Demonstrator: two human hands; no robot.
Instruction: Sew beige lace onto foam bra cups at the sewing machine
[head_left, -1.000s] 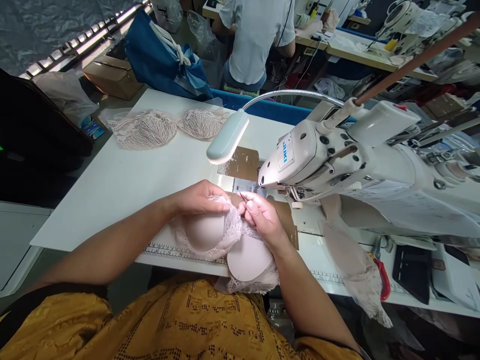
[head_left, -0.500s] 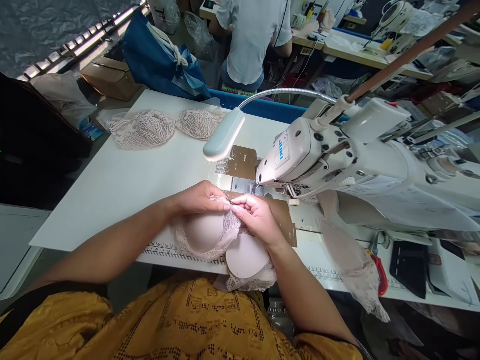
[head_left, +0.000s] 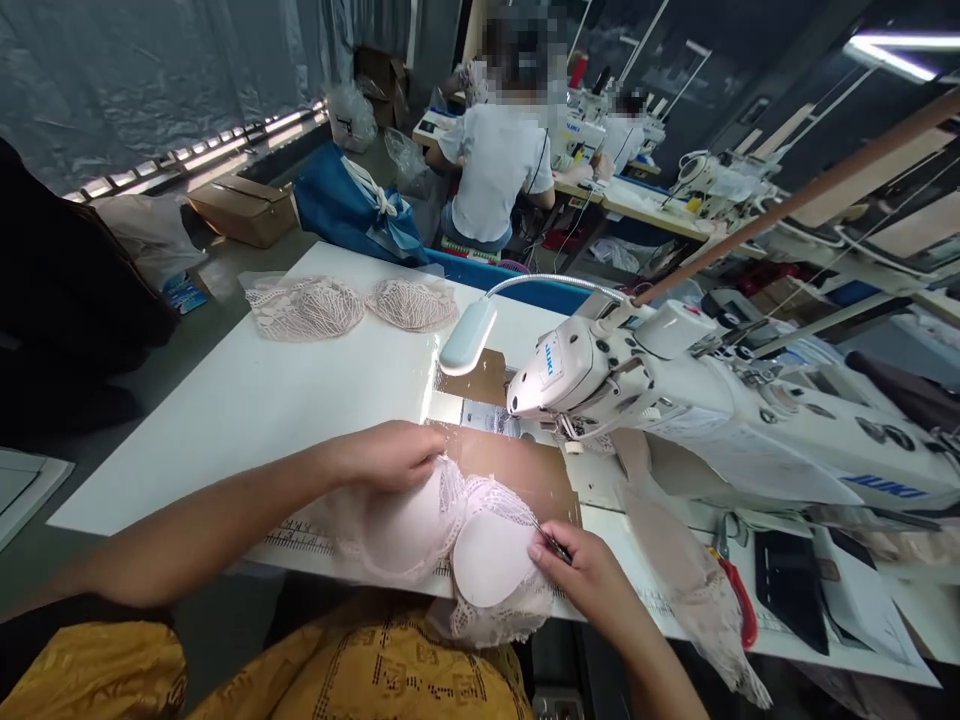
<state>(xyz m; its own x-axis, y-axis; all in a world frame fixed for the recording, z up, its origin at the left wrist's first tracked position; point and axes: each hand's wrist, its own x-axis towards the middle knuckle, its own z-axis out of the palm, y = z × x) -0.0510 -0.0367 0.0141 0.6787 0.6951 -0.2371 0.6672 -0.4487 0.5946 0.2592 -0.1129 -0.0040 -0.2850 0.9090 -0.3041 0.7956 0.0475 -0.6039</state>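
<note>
My L hand (head_left: 409,456) pinches lace bra (head_left: 471,545) by its edge, R hand (head_left: 589,575) grips small tool (head_left: 555,545); bra's on table (head_left: 300,400), nr sewing m/c (head_left: 600,372). Prob. mid lace handwork; next move needs tip control.

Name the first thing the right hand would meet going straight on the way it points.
Most likely the nearer bra cup: the small dark tool in the right hand points at its lace edge, perhaps touching it; depth is unclear.

Dark, crinkled wall sheeting (head_left: 172,80) hangs at ten o'clock; lit tubes (head_left: 911,42) glow high at two, a wood-edged worktable (head_left: 664,222) lower; grey floor (head_left: 214,620) at eight.
</note>
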